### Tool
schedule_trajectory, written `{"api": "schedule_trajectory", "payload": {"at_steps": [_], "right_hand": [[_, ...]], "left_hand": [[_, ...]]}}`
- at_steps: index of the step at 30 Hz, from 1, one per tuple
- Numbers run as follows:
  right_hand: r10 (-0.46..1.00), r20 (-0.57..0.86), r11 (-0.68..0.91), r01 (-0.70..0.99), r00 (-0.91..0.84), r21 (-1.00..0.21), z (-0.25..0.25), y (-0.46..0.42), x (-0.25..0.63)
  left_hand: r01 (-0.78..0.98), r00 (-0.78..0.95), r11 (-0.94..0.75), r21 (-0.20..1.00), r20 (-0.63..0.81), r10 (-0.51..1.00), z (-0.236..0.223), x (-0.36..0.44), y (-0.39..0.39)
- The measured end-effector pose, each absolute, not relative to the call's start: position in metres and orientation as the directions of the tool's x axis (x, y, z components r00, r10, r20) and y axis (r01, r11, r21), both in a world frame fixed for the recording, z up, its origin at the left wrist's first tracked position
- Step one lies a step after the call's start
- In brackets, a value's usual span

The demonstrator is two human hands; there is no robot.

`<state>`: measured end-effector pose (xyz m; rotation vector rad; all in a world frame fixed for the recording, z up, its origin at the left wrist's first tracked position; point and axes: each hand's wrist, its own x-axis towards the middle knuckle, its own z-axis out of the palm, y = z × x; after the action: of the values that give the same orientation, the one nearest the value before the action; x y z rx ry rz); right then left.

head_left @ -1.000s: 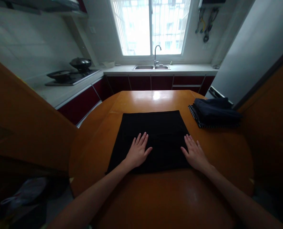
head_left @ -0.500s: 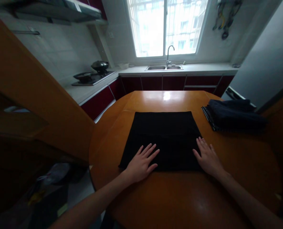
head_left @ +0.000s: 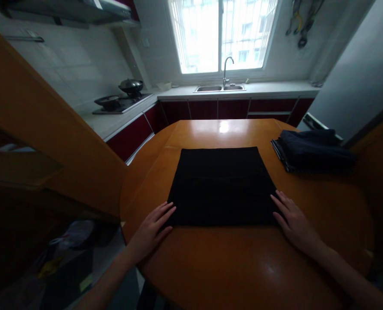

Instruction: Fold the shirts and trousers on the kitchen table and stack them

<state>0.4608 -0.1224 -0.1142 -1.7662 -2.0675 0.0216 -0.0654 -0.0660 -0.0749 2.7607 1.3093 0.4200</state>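
Note:
A black folded cloth lies flat in the middle of the round orange table. My left hand rests flat on the table at the cloth's near left corner, fingers stretched out and touching its edge. My right hand lies flat at the near right corner, fingertips on the cloth's edge. Both hands are open and hold nothing.
A pile of folded dark cloths sits at the table's far right. Beyond are a kitchen counter with a sink under the window and a stove with pans on the left. Orange wooden panels flank both sides.
Both hands slid outward across the cloth, from its near middle to its near left and right corners. The camera view shifted slightly.

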Motion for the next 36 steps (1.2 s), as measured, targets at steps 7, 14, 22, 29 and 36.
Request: {"api": "schedule_trajectory", "payload": {"at_steps": [7, 14, 22, 29, 36], "right_hand": [[0.919, 0.356, 0.308, 0.869, -0.167, -0.388, -0.104, -0.154, 0.485], [0.896, 0.381, 0.380, 0.838, -0.228, -0.392, -0.091, -0.161, 0.480], [0.906, 0.338, 0.369, 0.865, -0.254, -0.341, -0.068, -0.188, 0.467], [0.933, 0.358, 0.208, 0.877, -0.045, -0.433, -0.061, -0.090, 0.377], [0.949, 0.183, 0.298, 0.916, -0.255, -0.269, -0.080, -0.049, 0.313]], "left_hand": [[0.651, 0.640, -0.721, 0.236, 0.340, 0.689, -0.068, -0.068, -0.065], [0.627, 0.591, -0.729, 0.276, 0.441, 0.675, -0.079, -0.075, -0.062], [0.632, 0.680, -0.754, 0.180, 0.338, 0.651, -0.044, -0.082, -0.073], [0.713, 0.621, -0.672, 0.199, 0.265, 0.738, -0.032, 0.053, -0.032], [0.659, 0.745, -0.749, 0.063, 0.079, 0.662, -0.073, 0.131, -0.012]]}}
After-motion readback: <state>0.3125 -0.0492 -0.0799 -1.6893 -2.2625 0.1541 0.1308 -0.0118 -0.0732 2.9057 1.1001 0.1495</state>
